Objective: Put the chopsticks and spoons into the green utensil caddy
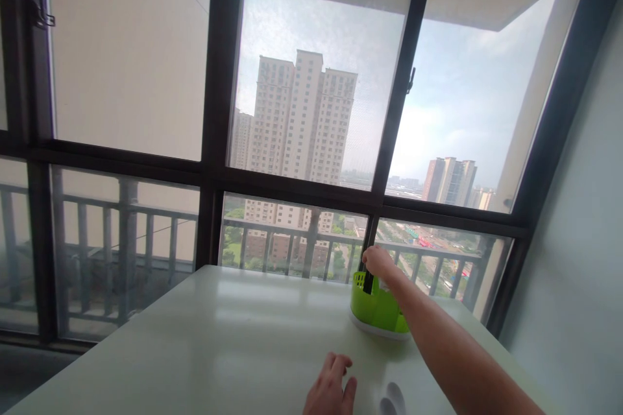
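The right hand (pixel 377 262) is stretched out over the far right part of the table (pixel 233 337), its fingers closed around a dark handle (pixel 368 282) that stands upright in a green holder (pixel 377 308). What the handle belongs to cannot be told, since its lower end is hidden inside the holder. The holder is bright green with a slotted wall and a pale base, and it stands near the table's far edge, towards the far right corner. The forearm runs back from it to the lower right of the view and covers part of the holder's right side. The left hand (pixel 331 392) lies at the near edge of the table, fingers loosely curled and resting on the white top, holding nothing. Just to its right, between it and the forearm, two small white rounded things (pixel 394 399) lie on the table; they are too pale against the top to tell what they are. Beyond the far edge rises a dark-framed window (pixel 214 110), with a balcony railing (pixel 146 233) outside it and tall apartment blocks (pixel 302 117) further off.
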Available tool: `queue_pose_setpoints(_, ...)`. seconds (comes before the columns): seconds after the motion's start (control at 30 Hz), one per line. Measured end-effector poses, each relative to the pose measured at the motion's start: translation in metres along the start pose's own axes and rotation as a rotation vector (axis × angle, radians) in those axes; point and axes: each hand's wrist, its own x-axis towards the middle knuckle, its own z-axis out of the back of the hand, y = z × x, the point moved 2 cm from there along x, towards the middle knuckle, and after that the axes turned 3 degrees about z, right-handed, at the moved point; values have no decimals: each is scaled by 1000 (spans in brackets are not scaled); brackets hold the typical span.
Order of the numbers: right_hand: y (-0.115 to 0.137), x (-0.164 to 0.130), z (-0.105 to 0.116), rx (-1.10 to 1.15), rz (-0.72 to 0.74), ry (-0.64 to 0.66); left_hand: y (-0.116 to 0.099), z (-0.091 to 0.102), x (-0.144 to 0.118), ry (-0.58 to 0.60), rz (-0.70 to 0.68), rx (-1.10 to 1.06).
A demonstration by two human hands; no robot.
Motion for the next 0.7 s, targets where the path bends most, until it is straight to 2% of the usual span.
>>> queue_pose_setpoints(0.1,9,-20,19,-13,15,-59,-2,4,0,-5,-1,-2)
queue_pose_setpoints(0.17,20,-46,26,-19,23,-96,-2,6,1,-2,-4,-1)
queue_pose_setpoints(0.23,32,-84,25,-6,45,-108,-1,7,2,-11,-7,-4)
queue_pose_setpoints(0.33,39,-158,9,103,102,-44,1,7,3,-28,-16,-12)
queue_pose_setpoints(0.43,18,-232,-14,173,-17,93,0,9,-2,-27,-24,-5)
queue_pose_setpoints(0.53,-18,-289,-35,218,-187,127,-9,15,-10,-32,-58,16)
queue_pose_setpoints(0.63,-44,-323,-59,392,-282,147,-22,20,-17,20,-105,5)
queue_pose_setpoints(0.7,-49,-334,-75,591,-314,186,-30,22,-20,72,-154,-10)
